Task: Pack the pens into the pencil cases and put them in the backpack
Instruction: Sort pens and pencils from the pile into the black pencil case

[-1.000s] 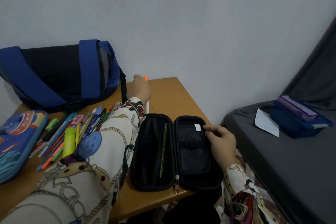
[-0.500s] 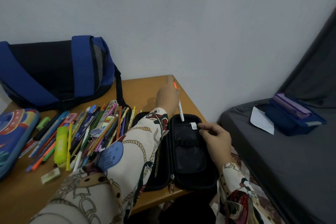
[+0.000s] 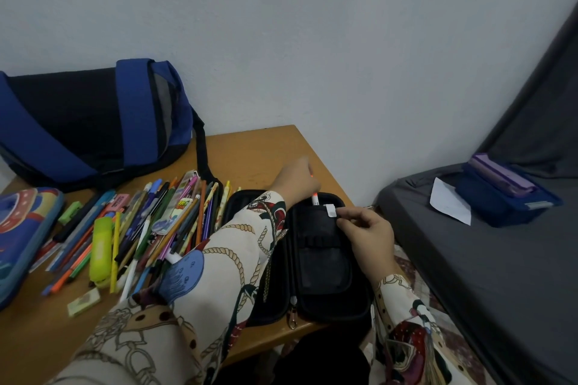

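Two cases: blue printed pencil case (image 3: 22, 237) at the table's (image 3: 250, 147) left edge; black pencil case (image 3: 325, 259) lying open at the front right corner.
Backpack: blue backpack (image 3: 90, 116) at the back left corner.
Pens: loose pile of pens (image 3: 150, 228) between the cases.
Left hand: left hand (image 3: 297, 181) grips a white pen (image 3: 314, 198), tip entering the black case's right half.
Right hand: right hand (image 3: 366, 231) pinches a white tag (image 3: 331, 210) on the case's inner pocket.

Two pencil cases (image 3: 325, 256) (image 3: 22, 234), one backpack (image 3: 93, 122).
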Demonstrator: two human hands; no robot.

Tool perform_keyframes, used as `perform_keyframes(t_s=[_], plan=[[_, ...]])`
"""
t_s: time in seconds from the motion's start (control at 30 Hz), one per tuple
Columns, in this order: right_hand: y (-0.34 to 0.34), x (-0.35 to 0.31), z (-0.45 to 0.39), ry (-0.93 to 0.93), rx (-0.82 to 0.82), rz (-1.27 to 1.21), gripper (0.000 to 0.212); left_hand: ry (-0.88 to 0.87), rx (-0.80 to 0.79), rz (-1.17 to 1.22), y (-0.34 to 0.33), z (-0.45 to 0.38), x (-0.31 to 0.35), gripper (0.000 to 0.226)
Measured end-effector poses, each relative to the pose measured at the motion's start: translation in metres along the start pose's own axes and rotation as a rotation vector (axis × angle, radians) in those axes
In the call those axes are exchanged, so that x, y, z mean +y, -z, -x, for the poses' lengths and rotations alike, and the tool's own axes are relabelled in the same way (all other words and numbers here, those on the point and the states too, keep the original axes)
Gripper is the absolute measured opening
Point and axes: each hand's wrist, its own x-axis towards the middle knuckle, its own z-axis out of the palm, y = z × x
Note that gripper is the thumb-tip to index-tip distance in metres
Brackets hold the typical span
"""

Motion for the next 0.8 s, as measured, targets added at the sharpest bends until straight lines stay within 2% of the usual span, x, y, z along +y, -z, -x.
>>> perform_keyframes(t_s=[0.2,0.4,0.63,0.8], plan=[[0.0,0.002,0.0,-0.023,-0.002,-0.014,0.023,-0.037,-0.039,-0.025,0.0,0.011,0.0,0.003],[0.0,-0.001,0.001,-0.04,-0.007,-0.034,0.023,-0.059,-0.058,0.001,0.003,0.02,-0.002,0.015],[0.0,-0.005,0.003,-0.033,-0.011,-0.018,0.025,-0.135,-0.083,-0.107,-0.004,0.033,-0.009,0.015],[0.001,-0.007,0.004,-0.041,-0.019,-0.002,0.023,-0.166,-0.138,-0.167,0.002,0.038,-0.011,0.026]])
